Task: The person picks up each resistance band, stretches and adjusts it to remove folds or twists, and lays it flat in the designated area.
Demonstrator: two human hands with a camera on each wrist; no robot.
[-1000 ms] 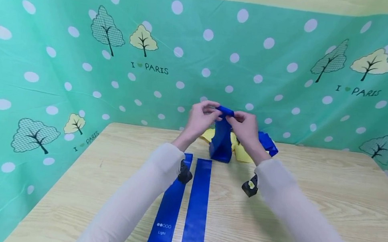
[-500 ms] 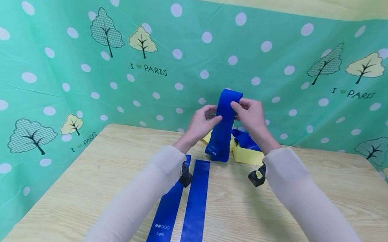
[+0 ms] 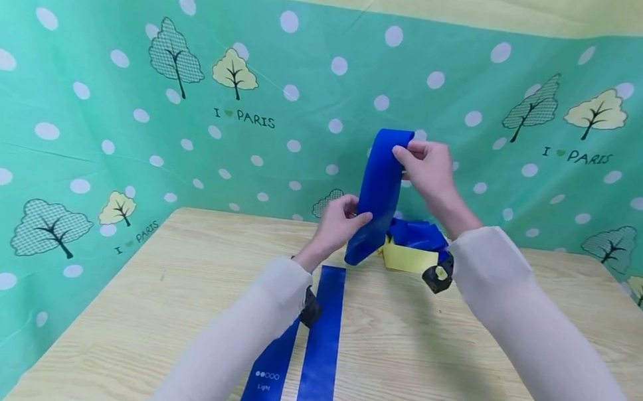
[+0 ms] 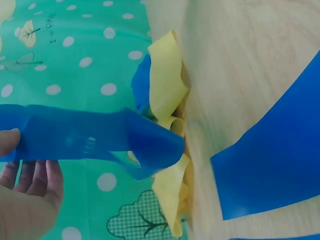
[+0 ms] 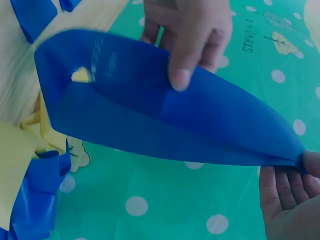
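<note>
A blue loop resistance band (image 3: 383, 181) hangs upright above the back of the table. My right hand (image 3: 430, 170) pinches its top end at the right edge, thumb in front. Lower down, my left hand (image 3: 339, 224) holds the left edge between thumb and fingers. In the right wrist view the band (image 5: 135, 115) bows open as a loop, with my left hand (image 5: 200, 35) across one layer and my right hand (image 5: 292, 192) at its gathered end. Pale print shows on the band (image 4: 65, 135) in the left wrist view.
Two flat blue bands marked Light, a left one (image 3: 266, 381) and a right one (image 3: 320, 354), lie lengthwise on the wooden table (image 3: 455, 391). A crumpled pile of blue bands (image 3: 416, 234) and yellow bands (image 3: 410, 259) lies at the back edge, before a green dotted cloth (image 3: 315, 59).
My right hand has risen and moved right, drawing the band's top upward and stretching it taller. My left hand has slid lower along the band's left edge.
</note>
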